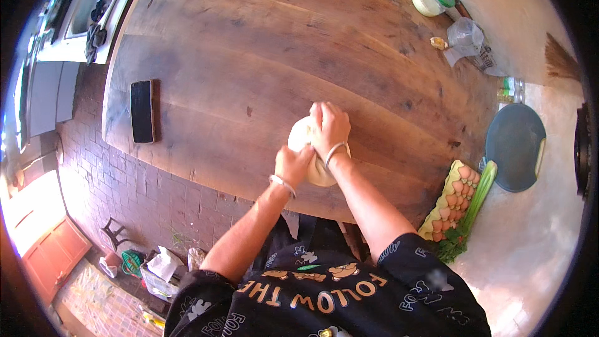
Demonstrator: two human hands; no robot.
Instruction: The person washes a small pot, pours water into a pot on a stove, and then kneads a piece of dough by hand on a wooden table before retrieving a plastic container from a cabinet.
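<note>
A pale lump of dough (323,175) lies on the wooden table (224,84) near its front edge. My right hand (331,126) presses over its upper right part with the fingers curled across the far side. Lower on the left side, my left hand (294,164) grips the dough, its thumb close to the right hand. Both wrists wear a light bangle. The fingertips are partly hidden by the hands themselves, and much of the dough is covered.
A smartphone (142,111) lies at the table's left edge. Along the right stand a green-lidded jar (431,0), a plastic bag (465,37), a dark cutting board (514,147), an egg tray (442,201) with several eggs, and celery (479,196). A sink (96,4) is at upper left.
</note>
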